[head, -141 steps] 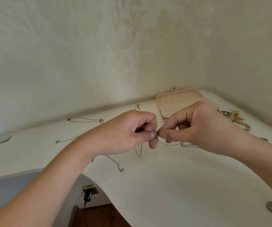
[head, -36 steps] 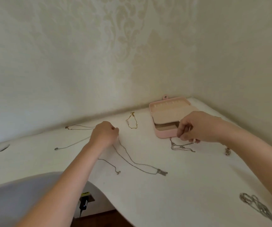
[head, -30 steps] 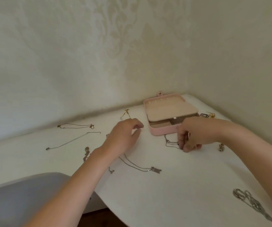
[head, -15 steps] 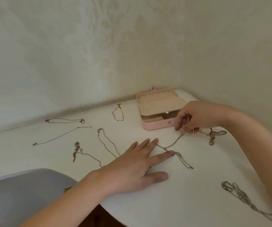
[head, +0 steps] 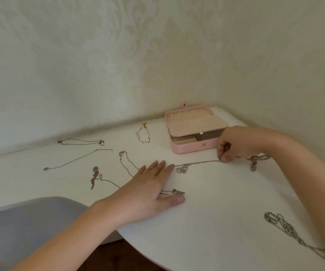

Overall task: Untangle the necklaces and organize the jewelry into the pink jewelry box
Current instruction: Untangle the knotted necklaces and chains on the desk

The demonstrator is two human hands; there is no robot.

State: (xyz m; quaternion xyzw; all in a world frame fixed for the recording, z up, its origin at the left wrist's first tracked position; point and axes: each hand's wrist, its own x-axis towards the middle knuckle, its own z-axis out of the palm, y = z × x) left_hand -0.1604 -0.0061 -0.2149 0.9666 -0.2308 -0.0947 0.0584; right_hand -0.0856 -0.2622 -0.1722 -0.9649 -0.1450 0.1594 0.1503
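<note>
Chains spread apart; box holds none (I judge). Left hand flat, right hand pinching chain.

A home, it seems — cream damask wallpaper meeting in a corner behind a white table strewn with necklaces beside a pink jewelry box.

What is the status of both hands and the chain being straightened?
Left hand flat, fingertip on silver chain end. Right hand pinches other end. Small tangle near left hand.
</note>
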